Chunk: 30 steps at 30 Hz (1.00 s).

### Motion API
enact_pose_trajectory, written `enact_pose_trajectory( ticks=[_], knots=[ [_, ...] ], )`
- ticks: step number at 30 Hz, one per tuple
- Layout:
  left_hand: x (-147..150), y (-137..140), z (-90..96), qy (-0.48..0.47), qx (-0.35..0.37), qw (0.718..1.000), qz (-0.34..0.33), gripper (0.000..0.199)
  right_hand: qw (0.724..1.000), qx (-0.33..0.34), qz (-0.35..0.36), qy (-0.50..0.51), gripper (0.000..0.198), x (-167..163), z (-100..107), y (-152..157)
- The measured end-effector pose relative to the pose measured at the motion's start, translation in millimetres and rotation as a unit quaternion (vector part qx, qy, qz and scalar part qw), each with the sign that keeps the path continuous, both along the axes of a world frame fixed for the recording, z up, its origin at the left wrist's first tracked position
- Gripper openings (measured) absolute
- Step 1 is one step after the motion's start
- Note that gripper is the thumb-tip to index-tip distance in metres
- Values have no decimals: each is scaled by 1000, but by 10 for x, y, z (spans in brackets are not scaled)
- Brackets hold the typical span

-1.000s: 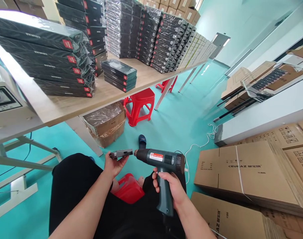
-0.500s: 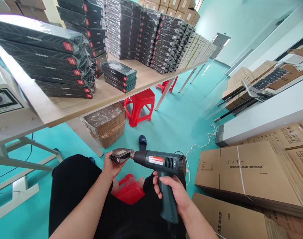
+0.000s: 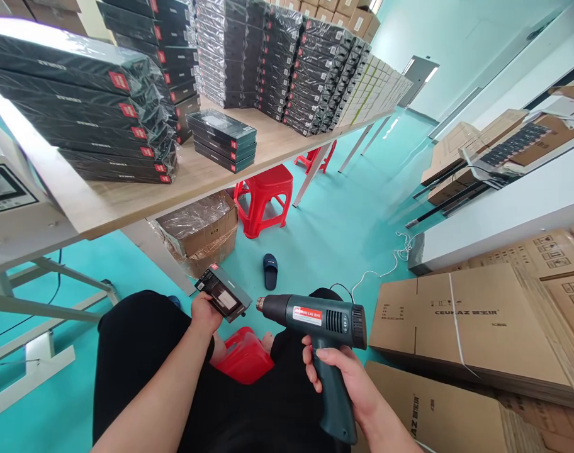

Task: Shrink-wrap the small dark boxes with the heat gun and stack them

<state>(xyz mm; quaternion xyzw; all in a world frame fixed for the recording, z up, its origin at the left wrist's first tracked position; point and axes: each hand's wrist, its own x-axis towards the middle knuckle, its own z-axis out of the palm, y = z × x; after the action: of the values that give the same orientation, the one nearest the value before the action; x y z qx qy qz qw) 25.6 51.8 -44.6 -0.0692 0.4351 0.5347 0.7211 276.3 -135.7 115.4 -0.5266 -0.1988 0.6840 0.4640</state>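
My left hand (image 3: 206,314) grips a small dark box (image 3: 223,292) by its near left side, holding it tilted over my lap. The box has a red mark on one corner and a pale window or label on the face toward me. My right hand (image 3: 337,371) is wrapped round the handle of a dark green heat gun (image 3: 315,318) with a red and white label. Its metal nozzle points left at the box's right edge, a small gap away. The fingers of my left hand behind the box are hidden.
A wooden table (image 3: 126,204) carries wrapped black boxes (image 3: 79,113) and a short stack of similar small boxes (image 3: 223,138). Below are a red stool (image 3: 265,195), an open carton (image 3: 204,233) and a slipper (image 3: 270,272). Flattened cartons (image 3: 476,327) lie at right; a white cable (image 3: 374,274) crosses the floor.
My left hand has turned the box, so its broad face now shows. The heat gun has shifted slightly right and down, its nozzle now apart from the box.
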Motion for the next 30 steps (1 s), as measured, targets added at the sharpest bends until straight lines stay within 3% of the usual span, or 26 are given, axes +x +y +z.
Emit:
enact_pose_trajectory(
  ticks=[9, 14, 18, 20, 23, 27, 30],
  knots=[
    [-2, -15, 17, 14, 2, 1000, -3, 28, 998, -2, 57, -5, 28, -40, 45, 29],
    [13, -25, 40, 21, -3, 1000, -12, 28, 999, -1, 37, -33, 28, -65, 7, 35],
    [25, -28, 31, 47, -4, 999, -25, 27, 995, -17, 95, -16, 30, -78, -3, 3],
    [29, -32, 8, 53, -8, 998, -36, 28, 997, -11, 76, -26, 31, -74, -8, 5],
    [30, -47, -35, 44, -34, 995, -85, 26, 997, -12, 23, -71, 28, -47, -7, 21],
    [46, -73, -96, 38, -71, 978, -193, 23, 997, -20, 70, -27, 28, -68, 27, 28],
    [71, -98, -130, 44, -68, 968, -237, 23, 999, 8, 49, 6, 29, -141, 50, 76]
  ],
)
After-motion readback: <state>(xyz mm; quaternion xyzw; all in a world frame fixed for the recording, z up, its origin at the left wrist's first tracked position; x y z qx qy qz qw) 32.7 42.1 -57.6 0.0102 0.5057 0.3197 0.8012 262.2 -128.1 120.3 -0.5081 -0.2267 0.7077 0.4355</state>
